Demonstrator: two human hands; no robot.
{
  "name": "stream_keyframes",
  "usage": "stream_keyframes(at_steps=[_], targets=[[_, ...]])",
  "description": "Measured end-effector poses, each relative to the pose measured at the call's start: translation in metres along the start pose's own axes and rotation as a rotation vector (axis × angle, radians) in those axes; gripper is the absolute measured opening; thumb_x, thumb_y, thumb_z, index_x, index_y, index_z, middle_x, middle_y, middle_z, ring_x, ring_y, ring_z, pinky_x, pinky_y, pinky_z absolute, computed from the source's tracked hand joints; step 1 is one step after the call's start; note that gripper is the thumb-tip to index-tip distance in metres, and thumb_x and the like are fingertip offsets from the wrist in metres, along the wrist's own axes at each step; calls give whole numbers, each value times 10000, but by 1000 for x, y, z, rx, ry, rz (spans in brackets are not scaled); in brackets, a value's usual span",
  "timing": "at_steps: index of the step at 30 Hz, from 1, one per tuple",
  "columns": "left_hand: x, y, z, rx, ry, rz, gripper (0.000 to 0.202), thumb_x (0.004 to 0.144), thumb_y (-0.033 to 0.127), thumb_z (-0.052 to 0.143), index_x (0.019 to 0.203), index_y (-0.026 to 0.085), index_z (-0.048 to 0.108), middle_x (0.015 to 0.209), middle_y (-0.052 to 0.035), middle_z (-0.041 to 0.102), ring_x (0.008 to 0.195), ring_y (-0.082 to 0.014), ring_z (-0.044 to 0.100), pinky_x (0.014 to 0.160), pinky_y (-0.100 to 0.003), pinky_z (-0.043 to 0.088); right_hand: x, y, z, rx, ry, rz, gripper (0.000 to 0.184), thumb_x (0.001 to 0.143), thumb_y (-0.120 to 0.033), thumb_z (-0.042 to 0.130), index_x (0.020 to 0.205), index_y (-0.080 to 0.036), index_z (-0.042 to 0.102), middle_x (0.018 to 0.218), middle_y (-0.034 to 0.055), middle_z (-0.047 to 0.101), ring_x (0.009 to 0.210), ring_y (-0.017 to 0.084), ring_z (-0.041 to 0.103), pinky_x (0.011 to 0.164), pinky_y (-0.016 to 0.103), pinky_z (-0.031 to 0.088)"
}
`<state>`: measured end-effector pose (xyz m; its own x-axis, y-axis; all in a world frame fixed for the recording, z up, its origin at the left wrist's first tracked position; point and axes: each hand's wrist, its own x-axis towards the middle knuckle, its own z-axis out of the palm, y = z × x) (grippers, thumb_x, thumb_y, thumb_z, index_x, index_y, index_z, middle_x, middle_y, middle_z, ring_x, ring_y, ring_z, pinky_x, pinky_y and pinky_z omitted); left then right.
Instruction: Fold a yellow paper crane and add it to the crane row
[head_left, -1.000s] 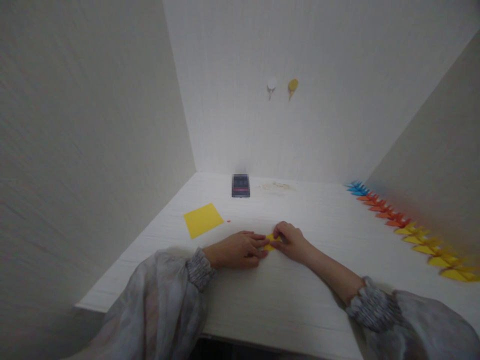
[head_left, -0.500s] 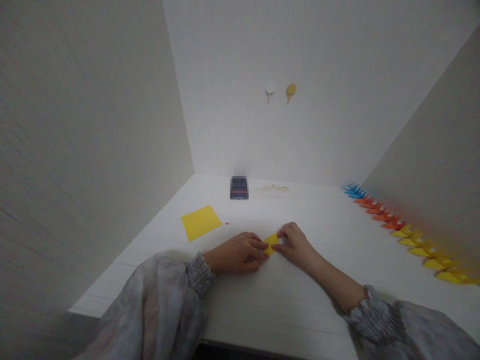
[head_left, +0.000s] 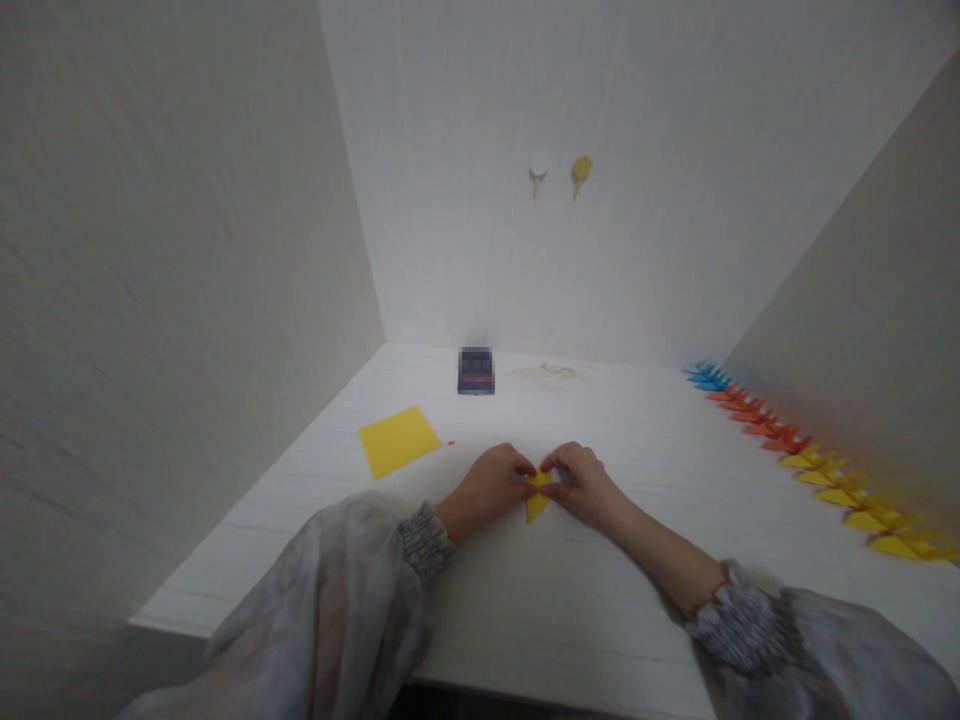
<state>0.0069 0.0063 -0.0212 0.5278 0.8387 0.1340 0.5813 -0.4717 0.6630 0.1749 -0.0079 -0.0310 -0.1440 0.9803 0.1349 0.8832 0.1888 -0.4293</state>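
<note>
Head camera, and I read my clock from the folded yellow paper point(head_left: 535, 508). Nearest me, gathered grey sleeves come in at eight point(head_left: 322, 600) and four point(head_left: 750, 630). Between them, on the white tabletop point(head_left: 585, 620), the left hand point(head_left: 489, 487) pinches that paper from nine o'clock, thumb and fingers narrowed on it; the right hand point(head_left: 589, 487) grips it just as narrowly from three. One pointed corner shows below the fingers, toward six; the folds are too small for me to make out. Out at three, a row of origami cranes point(head_left: 844, 485) runs back toward two, yellow, then red-orange, then blue. At ten lie a tiny red scrap point(head_left: 451, 442) and, just beyond it, a flat yellow sheet point(head_left: 399, 442). Farther off at eleven sits a dark rectangular device point(head_left: 476, 371), its face blurred. Twelve gives me a brownish stain point(head_left: 551, 372), then, on the back wall point(head_left: 465, 230), one white hook point(head_left: 538, 170) and one yellow hook point(head_left: 582, 168).
</note>
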Motion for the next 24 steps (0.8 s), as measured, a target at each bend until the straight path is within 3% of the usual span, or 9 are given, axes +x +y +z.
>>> stream_keyframes(at_steps=[12,18,21,24], targets=[[-2,1,-2,-44,-16,24,312,640,328,597,885,135,593,848,-48,595,758,-146,528,678,-252,409,-6,-6,1,160,-49,-74,196,640,-87,545,804,-179,486,771,19,541,729,153,490,667,290,364],[-3,4,-5,-54,-26,0,164,664,230,544,784,140,609,752,-27,602,676,-126,528,633,-238,414,-9,-8,-3,362,-62,-163,281,634,-42,509,873,-186,472,753,3,547,695,128,509,621,241,391],[-3,2,-7,-36,-43,19,158,658,190,524,779,139,613,740,-27,602,661,-124,527,620,-236,412,-8,-7,-4,292,-66,-180,230,648,-70,528,849,-182,524,743,11,556,696,135,510,626,245,391],[-3,1,-8,-1,-54,30,165,663,190,514,789,143,610,722,-24,601,646,-123,526,608,-233,411,-7,-4,-4,136,-36,-206,61,660,-133,558,700,-180,560,674,10,552,658,143,493,599,250,370]])
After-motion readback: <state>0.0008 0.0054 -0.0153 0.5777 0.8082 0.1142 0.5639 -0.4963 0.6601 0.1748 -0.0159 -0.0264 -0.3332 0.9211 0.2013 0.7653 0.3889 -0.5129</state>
